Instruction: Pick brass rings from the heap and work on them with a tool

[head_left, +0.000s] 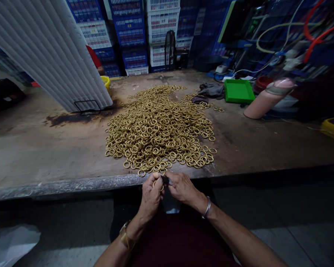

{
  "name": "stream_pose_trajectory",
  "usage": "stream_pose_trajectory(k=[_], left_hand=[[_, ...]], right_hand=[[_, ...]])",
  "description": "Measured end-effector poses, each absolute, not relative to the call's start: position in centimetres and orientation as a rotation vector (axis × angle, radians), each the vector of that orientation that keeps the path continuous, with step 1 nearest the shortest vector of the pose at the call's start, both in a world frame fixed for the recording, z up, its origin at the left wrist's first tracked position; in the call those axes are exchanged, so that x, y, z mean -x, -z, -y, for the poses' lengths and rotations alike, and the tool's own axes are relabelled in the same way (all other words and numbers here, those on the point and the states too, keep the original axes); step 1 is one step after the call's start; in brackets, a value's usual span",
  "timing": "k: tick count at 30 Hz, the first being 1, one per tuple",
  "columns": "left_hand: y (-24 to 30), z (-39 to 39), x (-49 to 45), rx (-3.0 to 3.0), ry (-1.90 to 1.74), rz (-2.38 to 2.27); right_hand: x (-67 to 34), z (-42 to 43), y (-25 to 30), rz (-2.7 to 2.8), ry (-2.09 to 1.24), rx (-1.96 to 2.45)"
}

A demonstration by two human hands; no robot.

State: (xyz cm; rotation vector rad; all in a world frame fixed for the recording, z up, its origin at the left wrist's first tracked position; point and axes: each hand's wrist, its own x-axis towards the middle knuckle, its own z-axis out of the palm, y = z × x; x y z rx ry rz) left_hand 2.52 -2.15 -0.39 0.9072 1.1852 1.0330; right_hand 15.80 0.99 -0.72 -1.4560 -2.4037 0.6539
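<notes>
My left hand [150, 194] is closed at the table's front edge, thumb and fingers pinching a gold-coloured metal ring [154, 184]. Close against it, my right hand [183, 188] is closed on a small dark piece [165, 180] with a greyish end; I cannot make out its kind. The two hands meet in front of my body, the dark piece between them beside the ring. Just beyond them a large heap of similar rings [156, 129] spreads over the table, some lying loose at its near edge.
The wooden table [58, 155] has a metal-covered front edge. A tall ribbed white panel [58, 55] leans in a wire stand at left. A green tray [238, 91], dark gloves [211, 90] and a pink bottle [267, 98] stand right. Stacked crates [130, 35] line the back; a red sleeve [93, 55] shows behind the panel.
</notes>
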Motion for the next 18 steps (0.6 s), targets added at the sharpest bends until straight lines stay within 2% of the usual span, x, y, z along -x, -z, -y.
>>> stream_pose_trajectory(k=[8, 13, 18], left_hand=[[-0.2, 2.5, -2.3, -0.925, -1.046, -1.188], [-1.1, 4.4, -1.4, -0.949, -0.883, -1.084], [3.0, 4.8, -0.5, -0.906, -0.698, -1.115]], right_hand=[[-15.3, -0.9, 0.2, 2.425, -0.610, 1.625], [-16.3, -2.0, 0.7, 2.263, -0.498, 1.756], [-16.4, -3.5, 0.9, 2.114, -0.383, 1.740]])
